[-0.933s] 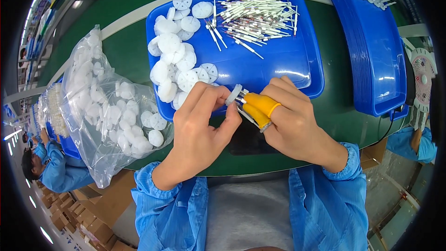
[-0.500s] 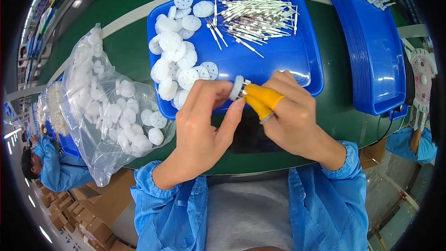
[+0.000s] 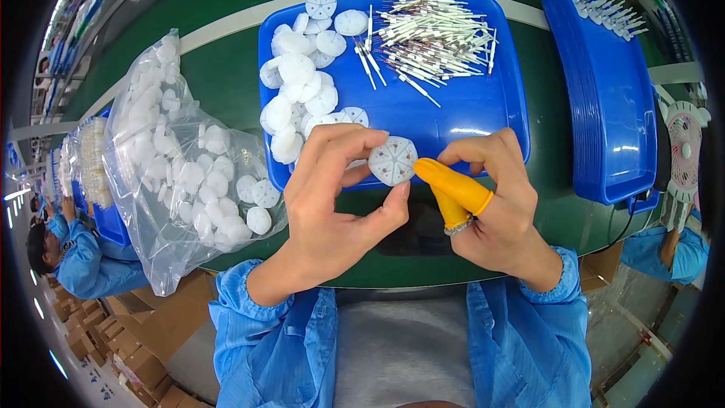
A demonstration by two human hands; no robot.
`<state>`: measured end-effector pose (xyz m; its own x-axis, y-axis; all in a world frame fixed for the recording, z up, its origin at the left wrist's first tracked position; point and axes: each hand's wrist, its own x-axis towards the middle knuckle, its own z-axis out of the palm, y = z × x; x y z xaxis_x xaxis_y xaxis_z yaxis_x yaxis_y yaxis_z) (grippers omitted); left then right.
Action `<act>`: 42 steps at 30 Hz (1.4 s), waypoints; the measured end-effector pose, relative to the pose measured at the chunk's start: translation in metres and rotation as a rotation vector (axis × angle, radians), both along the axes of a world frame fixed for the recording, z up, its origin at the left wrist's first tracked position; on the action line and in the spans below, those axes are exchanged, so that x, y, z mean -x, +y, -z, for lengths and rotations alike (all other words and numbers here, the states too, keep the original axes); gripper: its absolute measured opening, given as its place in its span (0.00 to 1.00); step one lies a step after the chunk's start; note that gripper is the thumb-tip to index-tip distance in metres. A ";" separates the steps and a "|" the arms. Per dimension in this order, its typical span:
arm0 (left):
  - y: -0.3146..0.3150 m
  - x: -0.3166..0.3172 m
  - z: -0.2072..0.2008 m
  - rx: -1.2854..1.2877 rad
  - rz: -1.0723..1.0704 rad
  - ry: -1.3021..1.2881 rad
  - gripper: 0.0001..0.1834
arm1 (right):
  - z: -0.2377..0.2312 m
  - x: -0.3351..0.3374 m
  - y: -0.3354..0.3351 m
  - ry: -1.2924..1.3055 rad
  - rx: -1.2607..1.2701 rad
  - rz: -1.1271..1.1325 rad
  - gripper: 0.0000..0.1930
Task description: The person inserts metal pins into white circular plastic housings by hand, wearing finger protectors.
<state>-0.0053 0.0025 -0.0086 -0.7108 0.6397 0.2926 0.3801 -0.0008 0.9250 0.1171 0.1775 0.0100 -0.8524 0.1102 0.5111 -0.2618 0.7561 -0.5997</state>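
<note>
A round, translucent white plastic disc (image 3: 393, 161) with wedge-shaped sections and small reddish-brown spots faces up between my hands. My left hand (image 3: 325, 208) grips it by its left side, fingers above and thumb below. On my right hand (image 3: 495, 204), yellow covers sleeve two fingers, whose tips meet at the disc's right edge; another finger curls above them. Just beyond lies a blue tray (image 3: 461, 117). White discs (image 3: 298, 79) are heaped along its left side, and a pile of thin white sticks with dark tips (image 3: 434, 34) fills its far right.
Left of the tray, a clear plastic bag (image 3: 189, 174) of white discs lies on the green table (image 3: 226, 53). Stacked blue trays (image 3: 608, 106) stand at the right, with white-stemmed parts (image 3: 610, 11) at their far end. Beyond them is a fan (image 3: 683, 143). Co-workers in blue sit either side.
The disc has turned from edge-on to show its flat face. My right hand's fingers have shifted right and spread somewhat, their yellow tips now at the disc's edge. The view has shifted slightly.
</note>
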 end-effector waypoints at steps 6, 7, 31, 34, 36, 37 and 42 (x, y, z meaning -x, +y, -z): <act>0.000 0.000 -0.004 0.078 0.007 0.061 0.28 | 0.000 -0.001 -0.002 -0.032 0.023 -0.018 0.26; 0.000 0.001 -0.005 0.087 0.021 0.051 0.28 | 0.001 -0.002 -0.004 -0.047 0.022 -0.057 0.26; -0.002 0.001 -0.003 0.088 0.162 0.116 0.33 | 0.000 -0.003 0.002 -0.042 0.010 0.016 0.28; 0.000 -0.001 -0.004 0.072 0.120 0.077 0.32 | 0.000 -0.006 0.003 -0.035 0.009 -0.024 0.26; 0.001 0.000 -0.005 0.056 0.089 0.047 0.32 | -0.001 -0.007 0.002 -0.037 -0.001 -0.045 0.25; 0.001 0.000 -0.005 0.066 0.091 0.054 0.32 | -0.001 -0.008 0.002 -0.041 0.002 -0.027 0.25; -0.001 0.000 -0.005 0.111 0.134 0.136 0.33 | 0.000 -0.006 0.003 -0.074 0.001 -0.010 0.24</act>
